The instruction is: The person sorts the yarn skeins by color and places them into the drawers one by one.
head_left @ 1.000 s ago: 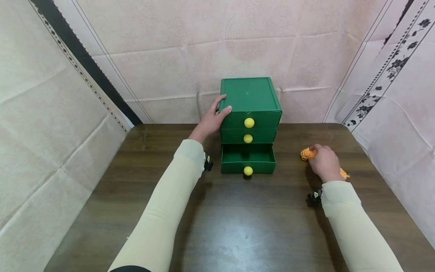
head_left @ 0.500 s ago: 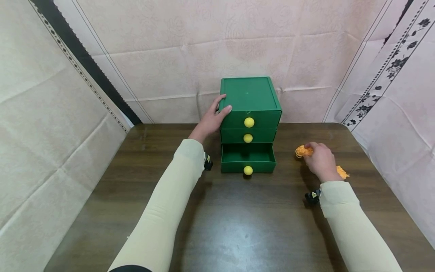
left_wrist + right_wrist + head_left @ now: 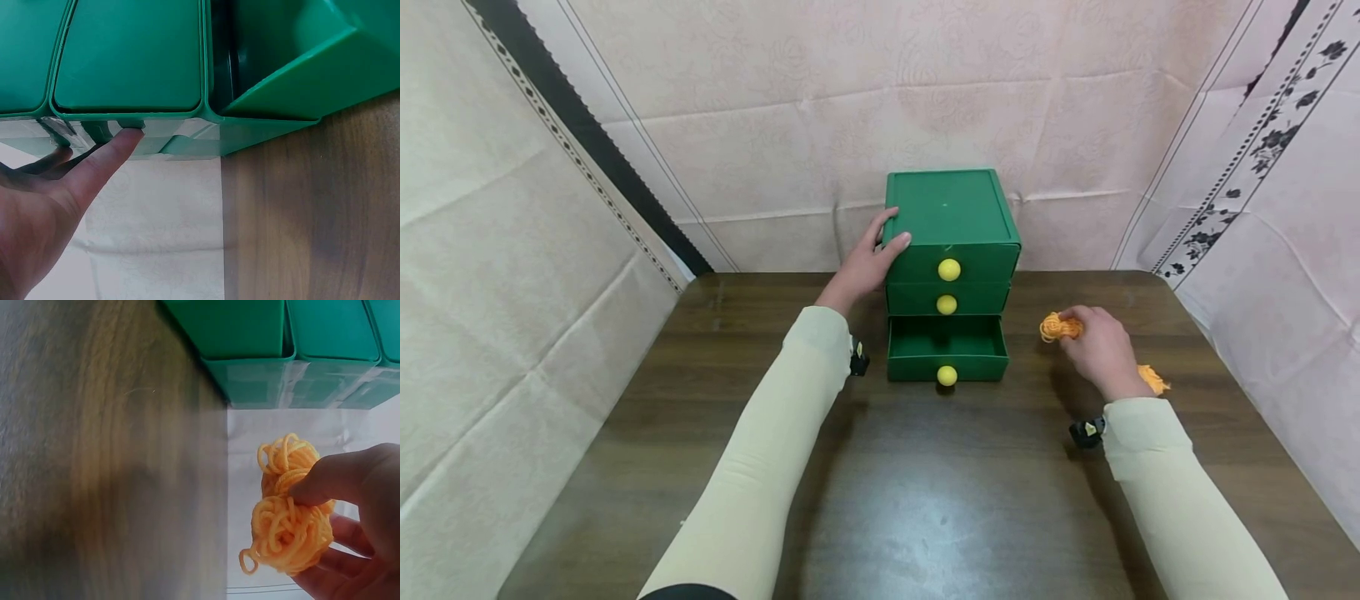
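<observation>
A small green drawer cabinet (image 3: 951,208) with round yellow knobs stands at the back of the table. Its bottom drawer (image 3: 917,369) is pulled out, and I see nothing inside. My left hand (image 3: 865,265) rests against the cabinet's left side near the top, thumb at the front corner; the left wrist view shows the fingers extended along that side. To the right of the cabinet, my right hand (image 3: 1101,346) pinches a bundle of orange yarn (image 3: 290,534) between thumb and fingers, apparently just above the table. Another orange piece (image 3: 1152,379) lies beside the right wrist, partly hidden.
The brown wooden table (image 3: 895,500) runs up to a pale cloth backdrop (image 3: 775,150), with cloth on both sides as well. The upper two drawers are closed. Wrist cameras sit on both sleeves.
My right hand has moved left and slightly away from me with the yarn, closer to the cabinet. More of the other orange piece shows. My left hand stays in place.
</observation>
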Motion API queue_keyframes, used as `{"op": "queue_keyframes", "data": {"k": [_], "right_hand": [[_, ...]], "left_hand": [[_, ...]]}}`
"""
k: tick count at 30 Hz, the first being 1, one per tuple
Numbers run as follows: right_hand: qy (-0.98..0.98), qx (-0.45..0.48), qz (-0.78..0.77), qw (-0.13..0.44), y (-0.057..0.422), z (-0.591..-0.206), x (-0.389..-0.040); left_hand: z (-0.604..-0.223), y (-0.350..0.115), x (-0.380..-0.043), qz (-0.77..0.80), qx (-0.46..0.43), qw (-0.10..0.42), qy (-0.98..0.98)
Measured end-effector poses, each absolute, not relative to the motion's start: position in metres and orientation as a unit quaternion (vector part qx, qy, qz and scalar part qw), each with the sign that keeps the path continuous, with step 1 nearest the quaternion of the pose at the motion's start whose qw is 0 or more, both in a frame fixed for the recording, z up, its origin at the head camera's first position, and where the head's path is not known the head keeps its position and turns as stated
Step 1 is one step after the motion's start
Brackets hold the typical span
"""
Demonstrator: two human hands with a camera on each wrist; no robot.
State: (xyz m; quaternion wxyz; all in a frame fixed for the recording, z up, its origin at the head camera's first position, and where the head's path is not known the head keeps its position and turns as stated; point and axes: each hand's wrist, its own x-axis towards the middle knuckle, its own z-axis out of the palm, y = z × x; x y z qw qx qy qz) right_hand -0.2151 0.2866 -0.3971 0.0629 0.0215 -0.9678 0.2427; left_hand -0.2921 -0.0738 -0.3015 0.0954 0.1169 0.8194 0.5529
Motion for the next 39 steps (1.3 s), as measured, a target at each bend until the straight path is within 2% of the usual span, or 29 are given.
{"op": "queue_keyframes", "data": {"k": [14, 28, 39], "right_hand": [[-0.964, 0.048, 0.257, 0.051, 0.268, -0.381, -0.209], [-0.959, 0.082, 0.263, 0.072, 0.254, -0.375, -0.204], [-0.955, 0.102, 0.269, 0.071, 0.244, -0.371, -0.204]], "left_hand": [[-0.301, -0.074, -0.291, 0.552, 0.115, 0.095, 0.820], [-0.302, -0.075, -0.292, 0.551, 0.117, 0.094, 0.821], [-0.326, -0.077, -0.315, 0.563, 0.120, 0.082, 0.814]]}}
